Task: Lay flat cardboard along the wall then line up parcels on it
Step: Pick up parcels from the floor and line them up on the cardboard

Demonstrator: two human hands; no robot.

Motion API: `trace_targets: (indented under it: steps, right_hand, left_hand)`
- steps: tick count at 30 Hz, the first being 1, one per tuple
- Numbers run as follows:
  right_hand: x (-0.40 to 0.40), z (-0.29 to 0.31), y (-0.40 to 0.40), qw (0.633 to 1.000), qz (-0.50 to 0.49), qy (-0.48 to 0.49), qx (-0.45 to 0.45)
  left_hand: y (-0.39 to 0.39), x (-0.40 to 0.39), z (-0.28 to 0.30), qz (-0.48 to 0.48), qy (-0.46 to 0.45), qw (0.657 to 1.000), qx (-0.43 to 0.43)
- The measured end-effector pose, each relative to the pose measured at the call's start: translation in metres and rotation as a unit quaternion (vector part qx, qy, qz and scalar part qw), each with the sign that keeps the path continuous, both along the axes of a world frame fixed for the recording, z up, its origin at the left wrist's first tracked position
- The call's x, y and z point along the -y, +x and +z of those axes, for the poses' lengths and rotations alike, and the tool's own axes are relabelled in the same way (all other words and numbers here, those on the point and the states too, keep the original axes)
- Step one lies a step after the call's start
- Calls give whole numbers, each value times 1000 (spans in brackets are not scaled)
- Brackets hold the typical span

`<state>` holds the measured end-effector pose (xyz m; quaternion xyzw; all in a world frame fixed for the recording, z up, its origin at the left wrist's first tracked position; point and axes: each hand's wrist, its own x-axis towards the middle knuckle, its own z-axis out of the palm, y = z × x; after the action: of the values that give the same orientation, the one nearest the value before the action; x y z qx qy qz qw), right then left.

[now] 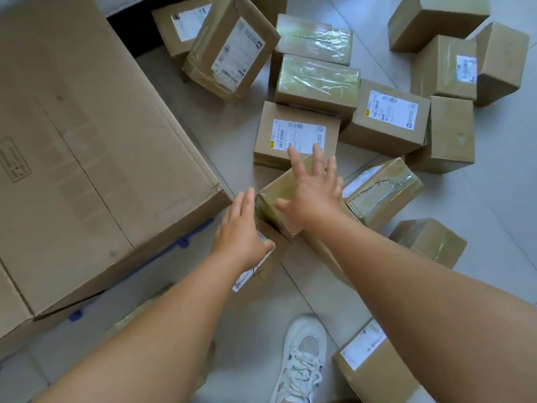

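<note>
At the centre of the view, the right hand (pixel 312 189) is spread above a tilted brown cardboard parcel wrapped in glossy clear tape (pixel 279 196); its fingers are straight and well apart, clamped on nothing, and whether the palm touches the tape cannot be told. The left hand (pixel 242 228) lies just beside that parcel's left edge, fingers straight and close together, thumb out to the right, holding nothing. It covers part of a lower brown parcel with a white label marked in pen (pixel 255 271), whose top is mostly hidden by the wrist and forearm.

Beyond the right fingertips sits a flat brown parcel with a white barcoded label (pixel 296 132), the fingertips overlapping its near edge in the view. Behind it, further taped brown parcels (pixel 316 80) crowd together, touching or leaning on one another, several cut off by the upper and right borders. A torn-taped brown parcel (pixel 383 190) lies to the right of the right forearm, partly hidden by it.

The large flat sheet of brown cardboard (pixel 87 141) fills the left side, its near corner just beside the left fingertips and its far and left extents cropped. A blue object (pixel 183 242) shows from under its edge, too little to identify. Narrow strips of pale grey tiled floor (pixel 229 132) separate sheet and parcels. A white laced trainer (pixel 302 359) stands at the lower border on open tile.
</note>
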<state>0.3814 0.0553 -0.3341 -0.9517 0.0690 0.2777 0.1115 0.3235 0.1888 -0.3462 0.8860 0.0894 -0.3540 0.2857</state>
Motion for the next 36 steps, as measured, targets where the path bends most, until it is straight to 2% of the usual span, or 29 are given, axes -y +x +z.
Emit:
trace_targets:
  steps: [3, 5, 8, 10, 13, 17, 21, 23, 27, 32, 36]
  right_hand:
    - [14, -13, 13, 998, 45, -11, -47]
    - [25, -18, 4, 999, 25, 17, -37]
    - [39, -15, -20, 998, -40, 42, 12]
    - [48, -13, -39, 994, -96, 45, 9]
    - [60, -13, -76, 983, -170, 49, -42]
    - [61, -23, -126, 972, -223, 40, -55]
    - [53, -41, -176, 922, -349, 70, -149]
    - [41, -49, -200, 905, -380, 85, -173]
    - [24, -65, -216, 899, -397, 95, -159]
    - [16, -87, -208, 942, -296, 67, -144]
    - [10, -105, -200, 954, -257, 35, -153]
  left_hand:
    - [21, 11, -6, 5, -30, 999, -26]
    - [25, 19, -10, 0, -41, 999, -33]
    - [9, 38, -13, -12, -56, 998, -25]
    - [-11, 52, -16, -25, -71, 997, -30]
    - [-42, 65, -20, -70, -89, 992, -63]
    - [-71, 57, -26, -138, -90, 982, -90]
    - [-94, 35, -29, -242, -76, 961, -106]
    - [-101, 20, -34, -240, -44, 967, -70]
    - [-96, -17, -49, -199, 85, 976, -10]
    - [-97, -49, -73, -335, 234, 912, -27]
    - [-94, -52, -88, -332, 263, 906, -14]
